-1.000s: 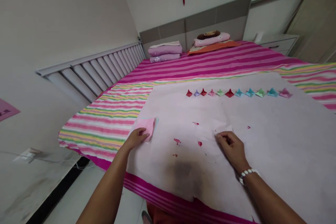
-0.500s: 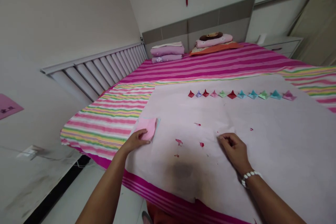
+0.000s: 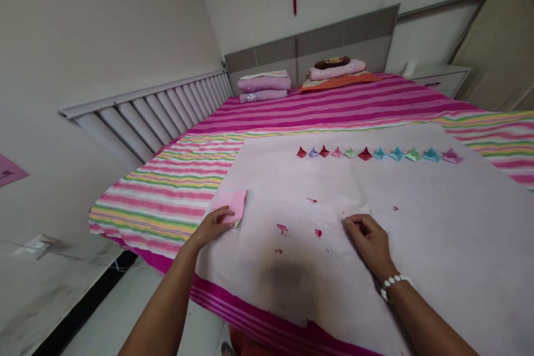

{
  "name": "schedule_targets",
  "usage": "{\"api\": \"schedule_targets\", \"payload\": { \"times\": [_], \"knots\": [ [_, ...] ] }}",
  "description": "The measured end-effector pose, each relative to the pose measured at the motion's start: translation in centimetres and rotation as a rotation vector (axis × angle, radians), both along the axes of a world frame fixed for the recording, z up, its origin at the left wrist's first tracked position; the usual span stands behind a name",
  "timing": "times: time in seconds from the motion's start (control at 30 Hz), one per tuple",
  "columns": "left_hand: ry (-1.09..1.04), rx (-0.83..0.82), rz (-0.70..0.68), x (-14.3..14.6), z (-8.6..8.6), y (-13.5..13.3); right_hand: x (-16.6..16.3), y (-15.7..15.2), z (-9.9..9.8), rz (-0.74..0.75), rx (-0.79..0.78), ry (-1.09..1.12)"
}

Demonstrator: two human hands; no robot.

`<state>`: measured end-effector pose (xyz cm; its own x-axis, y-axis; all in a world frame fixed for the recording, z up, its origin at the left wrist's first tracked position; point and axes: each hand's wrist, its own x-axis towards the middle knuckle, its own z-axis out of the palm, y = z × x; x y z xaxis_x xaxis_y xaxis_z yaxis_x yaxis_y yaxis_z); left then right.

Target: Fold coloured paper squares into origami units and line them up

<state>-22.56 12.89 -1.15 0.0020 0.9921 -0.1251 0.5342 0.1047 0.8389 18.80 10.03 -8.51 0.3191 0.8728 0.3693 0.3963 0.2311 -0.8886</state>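
Observation:
A stack of square coloured paper [image 3: 233,201], pink on top, lies near the left edge of a large white sheet [image 3: 438,267]. My left hand [image 3: 214,226] rests at the stack's near left corner, fingers on the pink top and thumb apart from them. My right hand [image 3: 369,242] wears a white bead bracelet and rests on the white sheet, thumb and forefinger pinched together. Whatever is between those fingertips, if anything, is too small to make out. Small torn red pieces [image 3: 282,228] lie scattered between my hands. Several folded paper shapes [image 3: 365,153] stand in a row farther back.
The white sheet covers part of a bed with a striped bedspread [image 3: 154,200]. Folded purple bedding [image 3: 265,84] and a pink pile [image 3: 337,69] sit by the headboard [image 3: 367,30]. A metal rail [image 3: 167,103] runs along the left; a white bedside cabinet [image 3: 442,79] stands far right.
The camera view has shifted slightly. A pale yellow-green sheet edge now shows under the near corner of the pink paper beside my left thumb. My right hand stays almost in place.

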Motion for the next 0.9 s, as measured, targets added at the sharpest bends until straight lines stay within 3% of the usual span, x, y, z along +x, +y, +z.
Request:
{"api": "schedule_targets", "payload": {
  "times": [0.27,0.5,0.6,0.7,0.77,0.9],
  "knots": [
    [-0.088,0.113,0.086,0.2,0.7,-0.4,-0.1,0.0,0.1,0.007,0.001,0.008],
    [-0.374,0.389,0.348,-1.1,4.2,0.5,-0.3,0.2,0.2,0.014,0.009,0.035],
    [-0.549,0.458,0.391,-0.6,6.3,0.2,-0.4,0.2,0.4,0.018,0.009,0.058],
    [-0.715,0.432,0.355,1.4,8.4,-1.0,-0.4,0.2,0.6,0.029,0.004,0.086],
    [-1.001,0.298,0.34,3.3,9.4,-2.0,-0.5,0.3,0.9,0.041,-0.002,0.105],
    [-1.195,0.13,0.315,7.3,9.6,-4.0,-0.3,0.7,2.0,0.067,-0.018,0.151]
  ]
}}
